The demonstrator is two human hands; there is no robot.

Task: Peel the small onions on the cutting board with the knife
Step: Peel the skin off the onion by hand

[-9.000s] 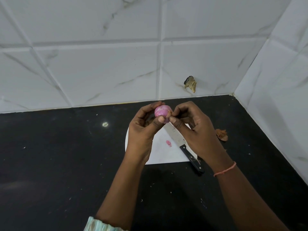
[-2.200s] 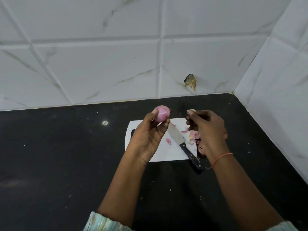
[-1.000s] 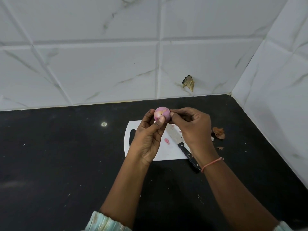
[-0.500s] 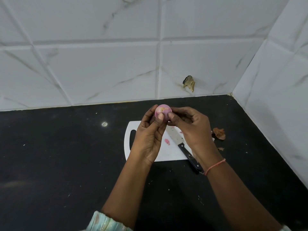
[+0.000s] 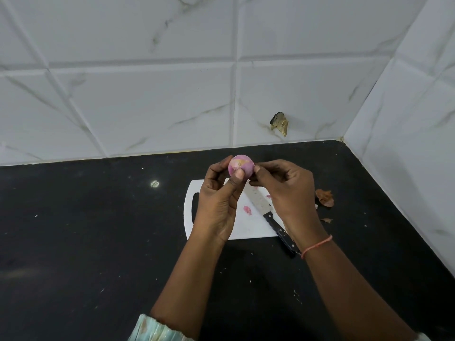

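head view, small onion (image 5: 240, 166) pinched between left hand (image 5: 216, 203) fingers, right hand (image 5: 288, 190) fingers pinching its side

The black tabletop (image 5: 86, 242) lies open to the left of the white cutting board (image 5: 248, 227) and along the near side, carrying only small specks. On the board, the knife (image 5: 268, 212) lies diagonally, its handle overhanging the near edge, with a pink peel scrap (image 5: 247, 210) just left of the blade. Rightward passage is narrowed by brown onion skins (image 5: 325, 198) beside the board and closed by the tiled side wall (image 5: 406, 143); the tiled back wall (image 5: 147, 94) bounds the far side.
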